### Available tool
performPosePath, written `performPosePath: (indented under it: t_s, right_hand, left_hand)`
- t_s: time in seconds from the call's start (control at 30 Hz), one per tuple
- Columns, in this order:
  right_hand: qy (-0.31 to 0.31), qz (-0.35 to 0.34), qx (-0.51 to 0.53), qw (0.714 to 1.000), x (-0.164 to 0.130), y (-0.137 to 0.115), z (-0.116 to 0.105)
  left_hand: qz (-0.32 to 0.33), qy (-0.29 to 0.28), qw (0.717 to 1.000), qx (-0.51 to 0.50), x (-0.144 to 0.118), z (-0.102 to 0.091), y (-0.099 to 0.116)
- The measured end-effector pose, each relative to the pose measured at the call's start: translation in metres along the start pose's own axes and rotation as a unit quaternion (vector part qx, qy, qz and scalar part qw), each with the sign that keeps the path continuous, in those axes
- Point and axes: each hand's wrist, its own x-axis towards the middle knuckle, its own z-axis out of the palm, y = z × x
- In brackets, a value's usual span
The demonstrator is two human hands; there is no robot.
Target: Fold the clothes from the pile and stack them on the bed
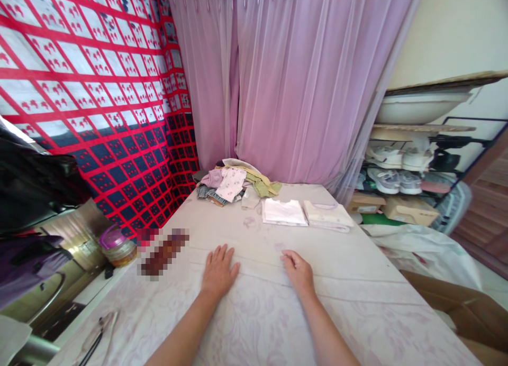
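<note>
Work was judged to be partly done: a white folded stack (283, 212) and a cream folded stack (330, 218) were laid neatly toward the far right corner of the bed (254, 318), while a loose clothes pile (232, 183), judged as the part left, was heaped at the far left corner. The left hand (219, 269) was spread flat, palm down; the right hand (298, 273) was half curled, its grip not certain. On the cardboard box (410, 210) beyond the right edge, no writing could be read.

Remotely I logged: folded garment (283, 212) was white; printed garment (233, 184), pale pink; crumpled garment (264, 186), olive green; cover (262, 318), pale with mauve florals; curtain (293, 85), lilac; wall cloth (115, 64), red-gridded, white above, dark below.
</note>
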Motion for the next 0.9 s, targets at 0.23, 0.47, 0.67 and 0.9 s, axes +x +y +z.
performPosePath:
  t_s: [0.23, 0.47, 0.67, 0.9]
  right_hand:
    - [-0.001, -0.002, -0.001, 1.000, 0.0006, 0.0038, 0.0019]
    - [-0.005, -0.009, -0.009, 1.000, -0.0005, 0.0061, 0.0024]
    - [-0.018, -0.010, -0.026, 0.999, -0.0006, 0.0050, 0.0034]
    - [-0.021, -0.014, -0.054, 0.998, -0.0033, 0.0035, 0.0042]
  left_hand:
    - [-0.001, 0.001, 1.000, -0.009, 0.0007, 0.0007, -0.0008]
    - [0.000, 0.004, 1.000, -0.011, 0.0018, 0.0018, -0.0007]
    - [-0.003, 0.000, 1.000, -0.002, 0.0020, 0.0013, -0.0009]
    - [-0.010, -0.014, 1.000, -0.005, 0.0019, -0.0006, 0.0000]
